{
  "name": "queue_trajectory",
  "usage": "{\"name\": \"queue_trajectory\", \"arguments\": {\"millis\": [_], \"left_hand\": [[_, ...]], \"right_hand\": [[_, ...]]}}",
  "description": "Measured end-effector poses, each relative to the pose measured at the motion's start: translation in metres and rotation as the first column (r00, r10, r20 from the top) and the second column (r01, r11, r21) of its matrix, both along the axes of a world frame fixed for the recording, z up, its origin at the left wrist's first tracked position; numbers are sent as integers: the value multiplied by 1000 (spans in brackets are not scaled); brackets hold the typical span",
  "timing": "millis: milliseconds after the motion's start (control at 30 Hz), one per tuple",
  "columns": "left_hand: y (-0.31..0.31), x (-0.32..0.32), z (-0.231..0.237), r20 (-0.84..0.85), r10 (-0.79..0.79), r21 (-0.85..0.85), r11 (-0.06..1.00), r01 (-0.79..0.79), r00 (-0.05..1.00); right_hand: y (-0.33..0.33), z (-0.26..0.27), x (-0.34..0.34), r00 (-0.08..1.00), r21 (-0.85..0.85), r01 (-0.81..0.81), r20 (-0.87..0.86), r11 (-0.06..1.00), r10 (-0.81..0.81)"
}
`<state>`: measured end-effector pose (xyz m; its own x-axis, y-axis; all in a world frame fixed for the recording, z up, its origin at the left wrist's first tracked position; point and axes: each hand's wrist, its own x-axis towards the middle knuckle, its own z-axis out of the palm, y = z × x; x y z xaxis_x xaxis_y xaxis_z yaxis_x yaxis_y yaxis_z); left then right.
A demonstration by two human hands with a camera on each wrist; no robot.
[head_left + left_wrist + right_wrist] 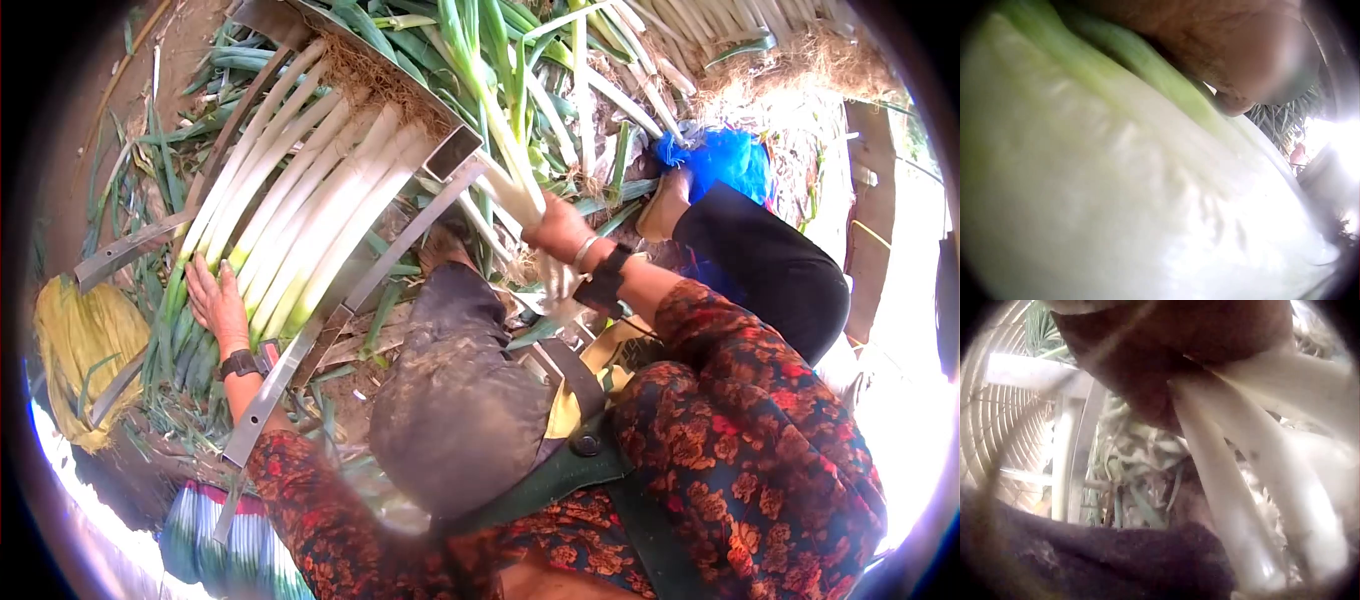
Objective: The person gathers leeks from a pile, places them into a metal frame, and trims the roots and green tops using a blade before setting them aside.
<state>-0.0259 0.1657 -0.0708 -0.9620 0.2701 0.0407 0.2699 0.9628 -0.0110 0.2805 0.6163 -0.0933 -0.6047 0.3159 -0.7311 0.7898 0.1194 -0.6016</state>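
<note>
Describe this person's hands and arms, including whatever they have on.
The sleeves are dark with red and rusty-brown flowers. The left hand is ungloved, with a dark wrist strap. The right hand, also ungloved, has a pale bangle and a black strap.

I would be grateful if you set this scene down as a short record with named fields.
Left hand: left hand rests with fingers extended on the row of leeks
Right hand: right hand grips a few more leeks, the held bunch, by their white part
Row: side by side in the metal frame, roots at one end, green leaves at the other
Bags: yellow bag beyond the left hand; blue bag beyond the right
Exact leek count: cannot tell
</note>
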Motion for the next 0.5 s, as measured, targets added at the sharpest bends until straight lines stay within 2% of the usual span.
{"name": "queue_trajectory", "arguments": {"millis": [33,67,167,267,367,400,467,500], "left_hand": [[-2,-1,-2,0,-8,9,1000,8,1000],[-1,-1,1,3,-15,15,1000,15,1000],[3,5,4,16,13,-3,1000,-13,1000],[2,2,4,-4,-8,-25,1000,8,1000],[2,0,4,21,29,-33,999,-29,999],[-1,-2,4,62,25,18,999,-26,998],[-12,-13,6,194,25,68,997,-39,981],[-33,-27,1,318,-34,282,957,-61,947]], "right_hand": [[-15,-6,-6,994,110,-68,98,992,57],[-29,5,-18,976,133,-122,198,984,94],[-79,-51,-24,988,252,-86,146,964,51],[-89,-55,-41,979,249,-88,199,964,38],[-54,-44,-38,975,219,-172,178,960,134],[-33,-33,-37,965,271,-255,132,928,226],[20,12,-41,962,275,-272,112,922,251],[49,35,-43,966,273,-260,66,926,251]]}}
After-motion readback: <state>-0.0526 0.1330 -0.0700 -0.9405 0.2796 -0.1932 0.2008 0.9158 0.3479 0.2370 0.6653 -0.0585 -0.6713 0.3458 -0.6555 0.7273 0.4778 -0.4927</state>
